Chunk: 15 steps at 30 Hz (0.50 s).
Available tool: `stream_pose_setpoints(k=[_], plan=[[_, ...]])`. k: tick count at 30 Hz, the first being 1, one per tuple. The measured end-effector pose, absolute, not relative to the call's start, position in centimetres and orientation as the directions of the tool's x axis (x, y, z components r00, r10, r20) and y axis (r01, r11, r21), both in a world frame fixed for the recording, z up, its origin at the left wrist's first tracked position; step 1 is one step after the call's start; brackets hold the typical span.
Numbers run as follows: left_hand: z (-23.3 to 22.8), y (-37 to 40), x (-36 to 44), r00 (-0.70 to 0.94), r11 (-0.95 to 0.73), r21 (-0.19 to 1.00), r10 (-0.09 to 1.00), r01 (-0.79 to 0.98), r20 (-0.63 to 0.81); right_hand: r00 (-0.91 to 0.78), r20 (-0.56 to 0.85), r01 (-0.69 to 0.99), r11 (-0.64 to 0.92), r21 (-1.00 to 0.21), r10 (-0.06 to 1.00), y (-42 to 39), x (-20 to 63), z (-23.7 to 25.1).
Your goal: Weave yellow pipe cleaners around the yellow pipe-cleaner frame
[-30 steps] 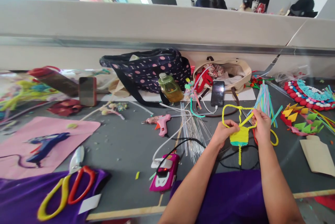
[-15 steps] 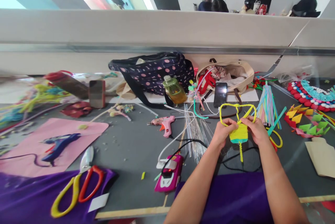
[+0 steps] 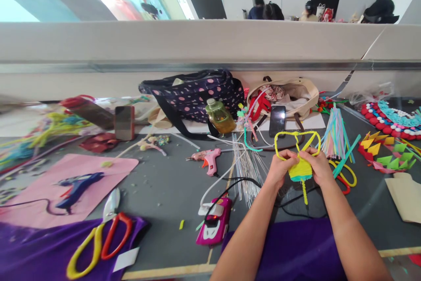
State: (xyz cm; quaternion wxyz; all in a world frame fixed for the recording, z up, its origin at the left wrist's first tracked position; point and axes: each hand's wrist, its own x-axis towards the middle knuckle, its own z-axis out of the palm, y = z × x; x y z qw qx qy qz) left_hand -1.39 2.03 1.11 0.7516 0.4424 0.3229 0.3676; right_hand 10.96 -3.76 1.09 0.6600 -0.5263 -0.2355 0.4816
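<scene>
Between my two hands is a yellow pipe-cleaner figure point(image 3: 300, 169) with a teal band near its bottom, a twisted stem hanging below and two open loops on top. My left hand point(image 3: 282, 166) pinches its upper left side, thumb toward the middle. On the upper right side, my right hand point(image 3: 316, 165) grips it the same way. The fingers behind the figure are mostly hidden. Just right of my right hand lie scissors with yellow and red handles point(image 3: 350, 175). Beside them stands a bundle of pastel pipe cleaners point(image 3: 336, 136).
A pink glue gun point(image 3: 210, 160), a magenta car-shaped power strip point(image 3: 215, 224) and silver wires point(image 3: 251, 178) lie left of my hands. Farther left are large scissors point(image 3: 112, 206) and a blue glue gun point(image 3: 77, 191). Bags point(image 3: 194, 97) and a bottle point(image 3: 219, 116) stand behind.
The view has tilted slightly, so the scene sits a little lower. Both hands keep hold of the yellow figure, whose lower stem has tipped slightly to the right.
</scene>
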Motion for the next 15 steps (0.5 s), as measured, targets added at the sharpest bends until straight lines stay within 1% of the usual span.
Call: stream_pose_setpoints(k=[6,9,12,15], plan=[[1.2,1.8,-1.2,0.542,0.414,0.865,0.813,-0.282,-0.213,0.457,-0.120,-0.324,0.039,-0.945,0.881,-3.7,10.5,0.9],[1.1,1.8,-1.2,0.528,0.402,0.875,0.821,-0.269,-0.215,0.482,-0.121,-0.325,0.048,-0.945,0.868,-3.6,10.7,0.9],[0.9,1.8,-1.3,0.531,0.395,0.888,0.818,-0.236,-0.222,0.604,-0.133,-0.340,0.103,-0.935,0.786,-3.5,11.7,1.0],[0.9,1.7,-1.2,0.560,0.393,0.897,0.798,-0.203,-0.223,0.701,-0.096,-0.318,0.189,-0.929,0.707,-3.6,13.3,1.2]])
